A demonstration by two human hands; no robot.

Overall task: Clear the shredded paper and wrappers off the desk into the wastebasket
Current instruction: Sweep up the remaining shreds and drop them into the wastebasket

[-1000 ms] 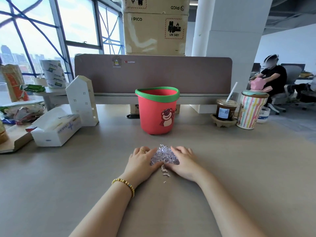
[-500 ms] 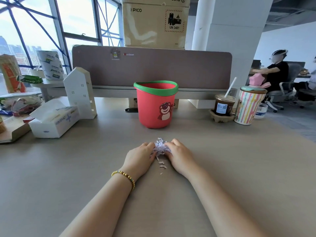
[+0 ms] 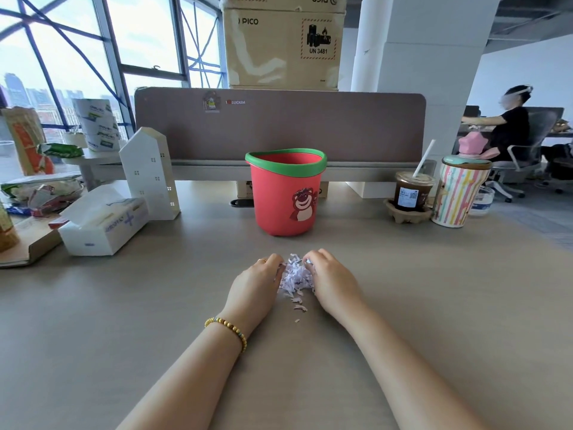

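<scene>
left hand (image 3: 255, 282): we've got fingers curled round the shredded paper (image 3: 296, 278)
right hand (image 3: 330, 279): same, curled on the pile
wastebasket (image 3: 286, 193): just behind, upright on the desk (image 3: 124, 305)

One wastebasket (image 3: 286, 193), two cups (image 3: 410, 193) (image 3: 459, 197), one tissue box (image 3: 102, 225).

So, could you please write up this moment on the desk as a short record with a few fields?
Surface: grey-beige desk
Target material: small heap of white shredded paper
Left hand: fingers curled against the heap's left side
Right hand: fingers curled against its right side
Strays: a few loose paper shreds on the desk, nearer the person
Bin: red plastic wastebasket with green rim, upright behind the heap, apart from it
</scene>
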